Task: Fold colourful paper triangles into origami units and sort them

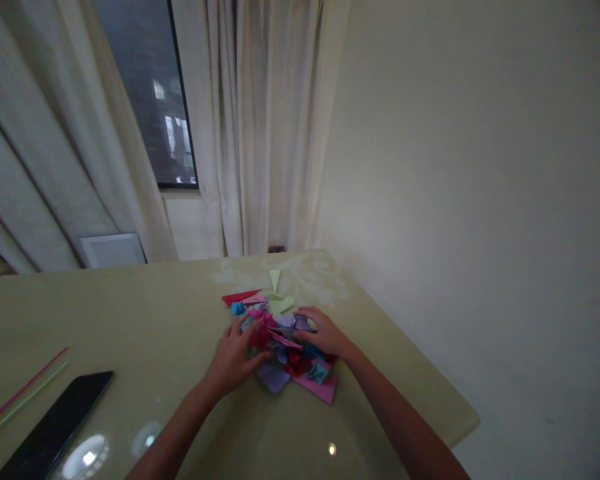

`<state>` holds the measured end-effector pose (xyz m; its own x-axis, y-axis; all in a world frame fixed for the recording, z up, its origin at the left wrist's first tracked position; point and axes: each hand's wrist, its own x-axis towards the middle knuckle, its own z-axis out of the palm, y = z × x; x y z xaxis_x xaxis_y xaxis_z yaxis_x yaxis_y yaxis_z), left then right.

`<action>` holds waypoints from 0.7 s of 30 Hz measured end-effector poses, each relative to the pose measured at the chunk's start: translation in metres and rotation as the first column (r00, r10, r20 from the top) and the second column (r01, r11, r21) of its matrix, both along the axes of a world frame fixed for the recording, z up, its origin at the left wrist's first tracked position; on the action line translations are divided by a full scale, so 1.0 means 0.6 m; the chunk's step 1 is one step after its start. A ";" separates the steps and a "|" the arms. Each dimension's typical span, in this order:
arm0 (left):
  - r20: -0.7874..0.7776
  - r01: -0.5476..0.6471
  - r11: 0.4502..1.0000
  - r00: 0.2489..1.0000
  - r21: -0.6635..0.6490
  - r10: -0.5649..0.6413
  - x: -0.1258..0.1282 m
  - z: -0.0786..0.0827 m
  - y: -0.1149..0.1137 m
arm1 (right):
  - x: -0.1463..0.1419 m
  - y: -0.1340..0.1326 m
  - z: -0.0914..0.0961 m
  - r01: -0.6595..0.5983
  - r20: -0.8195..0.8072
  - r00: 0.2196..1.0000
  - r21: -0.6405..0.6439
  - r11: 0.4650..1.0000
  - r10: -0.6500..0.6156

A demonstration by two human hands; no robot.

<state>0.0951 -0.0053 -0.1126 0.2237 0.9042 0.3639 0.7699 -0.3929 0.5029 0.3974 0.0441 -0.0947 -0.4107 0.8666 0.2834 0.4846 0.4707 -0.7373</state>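
Observation:
A heap of folded coloured paper pieces in pink, red, blue and purple lies on the table between my hands. My left hand rests against its left side, fingers spread and touching the red and pink pieces, thumb apart. From the right, my right hand curves over the purple and blue pieces, its thumb and fingers apart; some fingertips are hidden among the paper. Pale green folded paper and a red pointed piece lie at the heap's far edge. A flat pink piece sticks out at the near side.
The glossy table meets a white wall on the right. A black phone-like slab, a pink stick and a green stick lie at the left. Curtains and a window stand behind.

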 end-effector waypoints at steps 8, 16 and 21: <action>0.068 -0.115 0.992 0.991 -0.058 0.119 0.007 -0.046 -0.043 | 0.060 -0.068 -0.064 0.283 0.054 0.959 -0.144 0.948 -0.278; 0.203 0.142 0.979 0.973 -0.147 -0.110 0.121 -0.021 0.023 | -0.118 -0.027 -0.086 0.145 -0.380 0.902 -0.182 0.972 -0.206; 0.331 0.116 0.993 0.938 -0.023 -0.102 0.105 0.040 0.034 | -0.147 -0.005 -0.039 0.047 -0.641 0.739 -0.259 0.965 -0.208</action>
<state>0.1579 0.0151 -0.0884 0.1960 0.8969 0.3964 0.5122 -0.4384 0.7386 0.3089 0.0410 -0.1183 -0.0725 0.9671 0.2439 -0.1150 0.2348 -0.9652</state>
